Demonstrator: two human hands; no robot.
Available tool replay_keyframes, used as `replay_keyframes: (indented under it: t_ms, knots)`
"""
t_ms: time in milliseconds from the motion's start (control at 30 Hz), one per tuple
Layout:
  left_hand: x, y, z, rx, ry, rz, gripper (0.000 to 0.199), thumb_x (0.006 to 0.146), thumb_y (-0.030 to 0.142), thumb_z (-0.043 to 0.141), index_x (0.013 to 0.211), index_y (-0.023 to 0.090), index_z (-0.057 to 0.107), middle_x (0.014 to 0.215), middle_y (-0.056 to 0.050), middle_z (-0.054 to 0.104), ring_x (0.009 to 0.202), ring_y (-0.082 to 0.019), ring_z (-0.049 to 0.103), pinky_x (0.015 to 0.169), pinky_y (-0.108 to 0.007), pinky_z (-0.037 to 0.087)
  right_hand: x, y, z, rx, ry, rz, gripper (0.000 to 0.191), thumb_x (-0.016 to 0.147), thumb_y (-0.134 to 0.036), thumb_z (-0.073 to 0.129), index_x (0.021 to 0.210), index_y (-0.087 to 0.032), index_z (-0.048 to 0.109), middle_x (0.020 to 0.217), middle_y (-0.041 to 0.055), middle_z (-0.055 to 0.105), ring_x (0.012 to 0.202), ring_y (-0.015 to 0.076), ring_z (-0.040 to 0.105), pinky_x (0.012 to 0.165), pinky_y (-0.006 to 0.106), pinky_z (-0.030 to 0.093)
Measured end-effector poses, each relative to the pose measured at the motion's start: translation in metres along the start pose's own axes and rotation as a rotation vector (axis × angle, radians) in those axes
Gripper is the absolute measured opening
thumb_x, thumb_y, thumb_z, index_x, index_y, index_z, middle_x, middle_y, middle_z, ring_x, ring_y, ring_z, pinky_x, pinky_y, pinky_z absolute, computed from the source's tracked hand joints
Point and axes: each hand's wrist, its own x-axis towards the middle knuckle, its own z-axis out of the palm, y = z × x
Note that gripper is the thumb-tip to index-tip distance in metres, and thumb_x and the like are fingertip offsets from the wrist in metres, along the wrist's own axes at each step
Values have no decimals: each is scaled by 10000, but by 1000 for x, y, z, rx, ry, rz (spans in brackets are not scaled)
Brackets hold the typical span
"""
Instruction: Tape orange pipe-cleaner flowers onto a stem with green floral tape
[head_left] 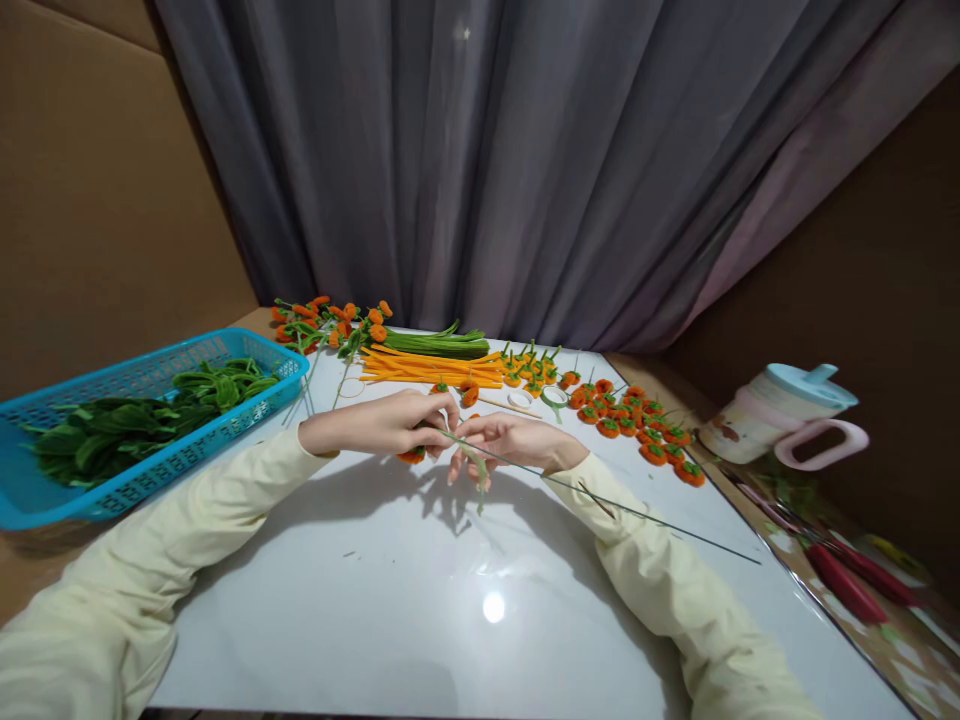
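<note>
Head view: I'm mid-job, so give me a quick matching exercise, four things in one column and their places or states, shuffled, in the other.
Things
1. Thin green wire
2. Blue basket
3. Mug
4. Yellow-orange strips

Places and states
A. Topped by a pale blue lid
B. Lying in a bundle just in front of green strips
C. Running from the left hand across the right sleeve
D. Holding green leaves

Pairs: 1-C, 2-D, 3-A, 4-B

The hands [375,422] are between basket [165,470] and mug [750,418].
</note>
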Motion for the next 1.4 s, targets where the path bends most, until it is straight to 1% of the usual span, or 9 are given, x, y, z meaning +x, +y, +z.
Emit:
replay_keyframes:
  t_ms: [200, 433, 600, 667, 833, 1033, 1233, 1333, 1400]
  knots:
    - [0, -1, 0, 23, 4, 18, 71, 896, 248, 427, 876, 189, 461, 674, 0, 611, 503, -89, 526, 484, -168, 381, -4, -1, -2, 59, -54, -68, 407, 716, -347, 715, 1005, -100, 572, 869, 125, 687, 889, 213, 645, 893, 358, 405]
    - [-1, 3, -1, -25, 23, -4, 123, 900, 302, 431, 864, 188, 462, 673, 1, 587, 492, -87, 508, 473, -167, 385, -1, 9, -7, 70, -160, -113, 469, 697, -435, 714, 995, -121, 533, 760, 114, 680, 923, 265, 631, 849, 402, 414]
    - [0, 3, -3, 58, 57, 32, 190, 890, 324, 445, 895, 172, 559, 610, 10, 553, 486, -87, 478, 495, -165, 382, 1, 20, -11, 95, -226, -58, 434, 683, -494, 693, 865, -128, 548, 518, 21, 579, 682, 242, 635, 758, 424, 457]
    - [2, 0, -4, 100, 81, 59, 225, 876, 305, 465, 976, 182, 625, 628, 1, 585, 501, -91, 504, 532, -169, 399, -2, 22, -12, 120, -209, 0, 372, 774, -481, 606, 863, -125, 550, 430, -37, 481, 529, 192, 589, 747, 421, 466]
    - [3, -7, -3, 22, 95, 7, 278, 857, 309, 509, 1085, 243, 654, 634, 3, 611, 481, -87, 511, 498, -172, 397, -8, 21, -12, 145, -210, 64, 373, 913, -460, 431, 920, -106, 548, 427, -119, 292, 305, 53, 268, 592, 320, 486]
    - [6, -14, -3, -320, 149, -241, 269, 846, 421, 539, 974, 191, 593, 689, -15, 631, 502, -92, 513, 409, -169, 352, -6, 32, -24, -5, -48, 11, 577, 932, -566, 221, 847, -112, 568, 429, -103, 216, 346, 69, 190, 353, 199, 263]
    - [10, -13, -8, -638, 180, -210, 197, 826, 334, 592, 858, 148, 537, 638, -3, 638, 519, -79, 532, 534, -200, 422, -9, 27, -26, -156, 60, -76, 498, 659, -590, 676, 720, -100, 609, 448, -94, 315, 404, 46, 272, 401, 199, 243]
    - [9, -11, -9, -771, 82, -226, 158, 826, 281, 591, 796, 131, 554, 644, -11, 647, 479, -61, 501, 513, -190, 414, -13, 14, -23, -297, 114, -48, 377, 708, -454, 697, 746, -79, 673, 487, -53, 444, 440, 48, 346, 419, 191, 259]
    - [7, -11, -9, -822, -18, -217, 154, 828, 257, 586, 766, 118, 573, 673, -25, 655, 453, -49, 479, 487, -183, 402, -14, 6, -23, -511, 278, -72, 330, 745, -417, 669, 757, -89, 699, 551, -14, 540, 489, 64, 426, 453, 189, 318]
